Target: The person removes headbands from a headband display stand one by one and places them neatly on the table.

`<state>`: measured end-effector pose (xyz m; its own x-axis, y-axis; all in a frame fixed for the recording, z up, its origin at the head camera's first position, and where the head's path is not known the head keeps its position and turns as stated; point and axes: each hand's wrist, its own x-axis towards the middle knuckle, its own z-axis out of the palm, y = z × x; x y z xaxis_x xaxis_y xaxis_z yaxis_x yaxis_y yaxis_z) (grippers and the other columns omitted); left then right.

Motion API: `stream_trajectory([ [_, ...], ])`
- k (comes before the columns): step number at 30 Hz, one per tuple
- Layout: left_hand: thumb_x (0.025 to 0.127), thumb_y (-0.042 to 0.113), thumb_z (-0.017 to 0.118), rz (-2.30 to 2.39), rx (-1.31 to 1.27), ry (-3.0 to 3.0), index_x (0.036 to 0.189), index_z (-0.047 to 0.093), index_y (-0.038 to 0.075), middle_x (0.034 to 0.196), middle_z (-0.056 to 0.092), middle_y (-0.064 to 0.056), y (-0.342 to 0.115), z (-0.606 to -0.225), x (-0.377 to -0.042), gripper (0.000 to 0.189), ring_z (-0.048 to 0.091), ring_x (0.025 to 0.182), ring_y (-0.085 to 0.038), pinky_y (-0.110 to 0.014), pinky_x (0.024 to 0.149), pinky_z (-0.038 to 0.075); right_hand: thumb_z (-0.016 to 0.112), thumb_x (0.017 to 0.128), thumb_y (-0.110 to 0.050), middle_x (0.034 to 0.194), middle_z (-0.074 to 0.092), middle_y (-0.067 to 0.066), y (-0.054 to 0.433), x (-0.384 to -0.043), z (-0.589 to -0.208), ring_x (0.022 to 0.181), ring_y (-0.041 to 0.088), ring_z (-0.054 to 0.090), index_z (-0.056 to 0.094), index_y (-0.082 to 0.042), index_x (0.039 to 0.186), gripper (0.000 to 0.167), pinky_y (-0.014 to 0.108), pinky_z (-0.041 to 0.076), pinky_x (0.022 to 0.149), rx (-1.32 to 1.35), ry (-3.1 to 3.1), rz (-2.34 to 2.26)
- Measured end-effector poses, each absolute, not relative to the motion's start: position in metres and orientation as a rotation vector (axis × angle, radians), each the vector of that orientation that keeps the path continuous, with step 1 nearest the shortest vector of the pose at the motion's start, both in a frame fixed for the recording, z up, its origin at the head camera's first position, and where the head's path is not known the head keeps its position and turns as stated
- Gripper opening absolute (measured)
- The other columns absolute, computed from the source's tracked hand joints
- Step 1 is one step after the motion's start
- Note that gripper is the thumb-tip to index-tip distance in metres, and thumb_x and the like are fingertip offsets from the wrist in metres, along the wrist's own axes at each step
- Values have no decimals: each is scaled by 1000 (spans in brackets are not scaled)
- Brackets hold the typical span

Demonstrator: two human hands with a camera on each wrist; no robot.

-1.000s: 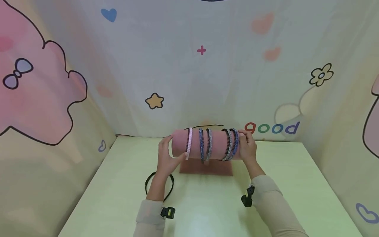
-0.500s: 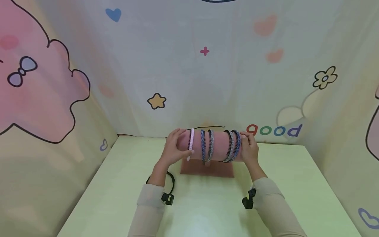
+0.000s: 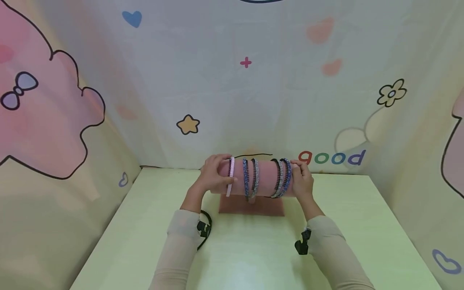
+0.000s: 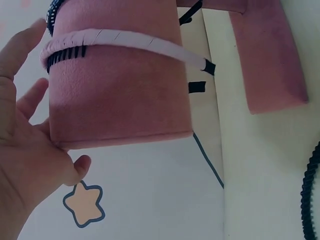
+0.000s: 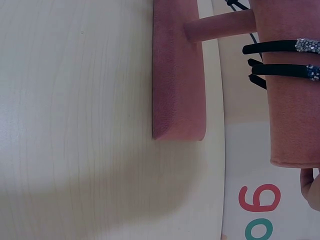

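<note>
A pink velvet headband display stand [image 3: 264, 177] carries several headbands round its horizontal roll. At the roll's left end, my left hand [image 3: 210, 175] reaches over the top with spread fingers, thumb across the front of a pale pink headband [image 3: 230, 177]. In the left wrist view, the left hand's fingers [image 4: 34, 97] lie beside the roll, not curled round the headband. My right hand [image 3: 303, 182] grips the roll's right end, beside a blue glittery headband [image 3: 288, 177]; in the right wrist view, only part of it [image 5: 312, 189] shows.
A black braided headband [image 3: 206, 237] lies on the pale table [image 3: 253, 257], partly hidden by my left forearm. The stand's flat base [image 3: 250, 206] sits below the roll. A printed curtain [image 3: 217, 80] encloses the back and sides.
My left hand has moved up and right over the roll's end, its thumb passing across the pink headband. The right hand stays at the right end.
</note>
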<state>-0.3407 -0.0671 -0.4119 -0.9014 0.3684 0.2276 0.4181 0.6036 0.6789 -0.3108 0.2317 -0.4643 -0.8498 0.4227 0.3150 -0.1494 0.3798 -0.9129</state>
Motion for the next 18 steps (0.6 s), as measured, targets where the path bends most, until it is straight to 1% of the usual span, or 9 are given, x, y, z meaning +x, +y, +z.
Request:
stream_trajectory([
  [3, 70, 30, 81, -1197, -709, -2821, 138, 44, 27, 139, 39, -3, -70, -404, -343, 77, 31, 124, -26, -55, 97, 24, 42, 94, -37, 121, 59, 9, 230, -312, -464, 107, 29, 53, 60, -16, 113, 33, 48, 38, 90, -216, -2138, 1485],
  [5, 68, 27, 83, -1229, -732, -2838, 139, 42, 27, 141, 37, -4, -71, -399, -345, 81, 32, 124, -25, -55, 97, 28, 42, 94, -37, 120, 59, 9, 230, -313, -463, 107, 30, 53, 60, -16, 113, 33, 48, 38, 89, -202, -2130, 1478],
  [9, 65, 20, 86, -1329, -765, -2818, 140, 41, 27, 139, 39, -6, -71, -396, -348, 87, 38, 117, -25, -49, 89, 40, 41, 95, -37, 120, 59, 10, 229, -313, -462, 107, 30, 53, 60, -15, 113, 34, 48, 38, 90, -201, -2120, 1471],
  [11, 64, 21, 86, -1337, -749, -2838, 140, 41, 28, 138, 38, -6, -70, -397, -348, 88, 37, 116, -25, -47, 88, 41, 41, 95, -38, 120, 59, 10, 229, -312, -463, 107, 31, 53, 60, -15, 113, 35, 49, 38, 90, -212, -2126, 1480],
  [16, 62, 24, 87, -1314, -693, -2919, 140, 39, 34, 139, 37, -1, -68, -401, -347, 92, 27, 121, -22, -48, 91, 39, 40, 96, -38, 120, 59, 11, 230, -310, -464, 106, 32, 53, 59, -14, 114, 35, 49, 37, 90, -215, -2137, 1483],
  [18, 61, 24, 88, -1269, -717, -2935, 142, 37, 33, 139, 37, -1, -68, -401, -348, 96, 24, 123, -23, -50, 92, 37, 41, 96, -37, 119, 59, 12, 230, -310, -463, 105, 32, 53, 59, -14, 114, 35, 50, 38, 90, -210, -2129, 1473],
])
